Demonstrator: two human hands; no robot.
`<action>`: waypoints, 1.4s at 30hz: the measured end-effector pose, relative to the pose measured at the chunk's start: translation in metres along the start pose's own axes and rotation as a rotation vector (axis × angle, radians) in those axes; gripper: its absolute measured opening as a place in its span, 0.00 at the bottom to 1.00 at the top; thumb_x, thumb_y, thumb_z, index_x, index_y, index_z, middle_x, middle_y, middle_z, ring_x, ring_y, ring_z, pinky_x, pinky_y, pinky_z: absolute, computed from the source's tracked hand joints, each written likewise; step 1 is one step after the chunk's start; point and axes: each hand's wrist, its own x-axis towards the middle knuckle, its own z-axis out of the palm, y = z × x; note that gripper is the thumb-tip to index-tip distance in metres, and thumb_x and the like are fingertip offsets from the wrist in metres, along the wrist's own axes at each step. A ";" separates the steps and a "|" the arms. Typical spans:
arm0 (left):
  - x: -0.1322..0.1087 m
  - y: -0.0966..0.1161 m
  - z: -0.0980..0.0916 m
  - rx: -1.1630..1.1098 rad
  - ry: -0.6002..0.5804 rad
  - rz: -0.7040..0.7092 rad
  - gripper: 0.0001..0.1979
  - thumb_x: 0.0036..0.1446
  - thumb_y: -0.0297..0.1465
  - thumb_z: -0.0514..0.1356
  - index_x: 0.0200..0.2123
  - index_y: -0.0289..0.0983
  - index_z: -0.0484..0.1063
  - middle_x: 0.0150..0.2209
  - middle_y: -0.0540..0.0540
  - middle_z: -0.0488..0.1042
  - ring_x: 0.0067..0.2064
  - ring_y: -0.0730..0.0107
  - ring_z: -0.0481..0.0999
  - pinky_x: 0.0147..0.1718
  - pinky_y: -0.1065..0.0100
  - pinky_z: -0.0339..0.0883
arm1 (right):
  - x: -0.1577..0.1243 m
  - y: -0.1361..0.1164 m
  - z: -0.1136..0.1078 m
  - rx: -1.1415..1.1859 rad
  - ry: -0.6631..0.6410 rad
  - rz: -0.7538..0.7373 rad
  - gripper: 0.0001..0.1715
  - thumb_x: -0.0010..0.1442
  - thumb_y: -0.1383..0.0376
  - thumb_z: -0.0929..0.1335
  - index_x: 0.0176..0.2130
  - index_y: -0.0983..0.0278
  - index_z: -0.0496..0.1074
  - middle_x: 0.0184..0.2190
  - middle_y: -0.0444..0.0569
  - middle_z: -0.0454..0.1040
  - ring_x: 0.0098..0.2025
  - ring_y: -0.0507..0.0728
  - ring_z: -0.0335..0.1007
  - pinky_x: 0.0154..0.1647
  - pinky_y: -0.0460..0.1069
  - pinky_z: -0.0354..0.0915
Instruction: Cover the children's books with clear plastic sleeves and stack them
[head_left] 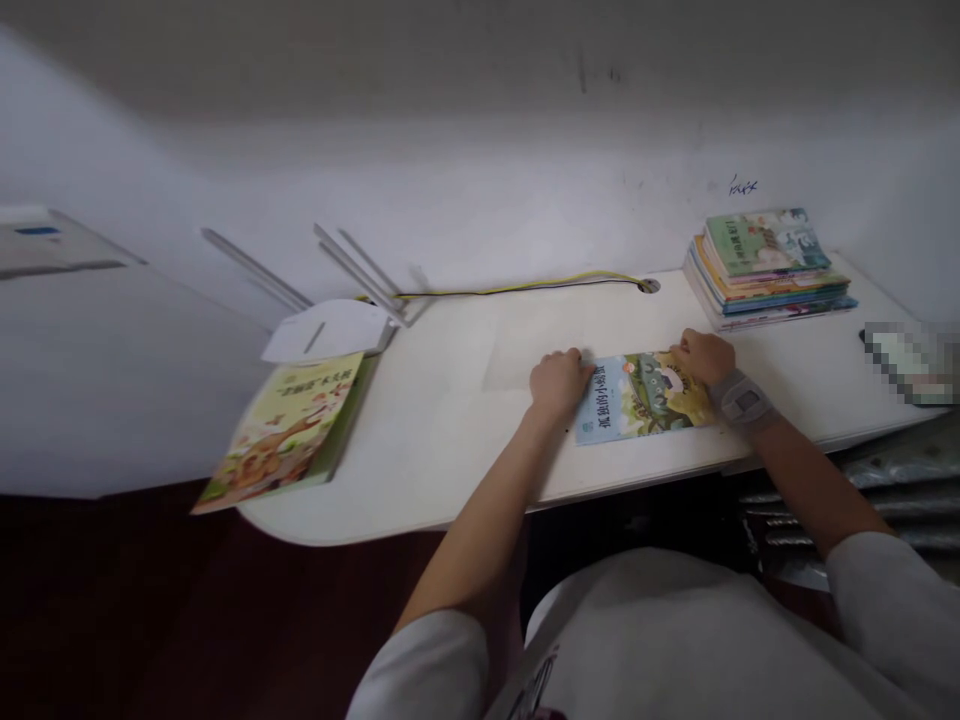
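Observation:
A thin picture book (652, 395) with a blue, green and yellow cover lies on the white table (450, 430) in front of me, turned sideways. My left hand (559, 385) grips its left edge, thumb on the cover and fingers curled. At the far right corner, my right hand (701, 355) has its fingers closed on the same book. A band with a square face is around my right wrist. Beyond my right hand stands a pile of picture books (772, 270), a green cover on top.
On the left are a white router (330, 332) with upright antennas and another stack of books (292, 430) overhanging the table's edge. A yellow and black cable (517, 287) runs along the wall into a hole (649, 286). A phone-like object (907, 365), partly pixelated, lies far right.

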 end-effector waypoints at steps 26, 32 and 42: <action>-0.009 0.036 0.038 0.078 0.157 0.381 0.23 0.66 0.39 0.43 0.55 0.33 0.66 0.50 0.36 0.69 0.52 0.56 0.68 0.53 0.60 0.58 | -0.055 -0.006 0.006 -0.278 0.102 -0.223 0.33 0.65 0.56 0.58 0.58 0.79 0.63 0.62 0.73 0.59 0.64 0.71 0.54 0.60 0.67 0.51; 0.009 0.041 0.011 0.220 -0.057 0.386 0.22 0.63 0.43 0.48 0.50 0.33 0.69 0.50 0.32 0.70 0.54 0.50 0.69 0.50 0.54 0.61 | -0.113 -0.039 -0.003 -0.251 -0.001 -0.447 0.34 0.61 0.49 0.63 0.59 0.66 0.66 0.59 0.66 0.64 0.60 0.72 0.60 0.55 0.64 0.59; 0.059 0.049 -0.011 0.106 -0.347 0.353 0.29 0.52 0.55 0.54 0.32 0.34 0.77 0.35 0.35 0.79 0.35 0.58 0.78 0.34 0.66 0.66 | -0.127 -0.044 0.014 -0.227 0.015 -0.392 0.38 0.58 0.48 0.67 0.60 0.65 0.65 0.60 0.68 0.62 0.60 0.75 0.58 0.56 0.67 0.58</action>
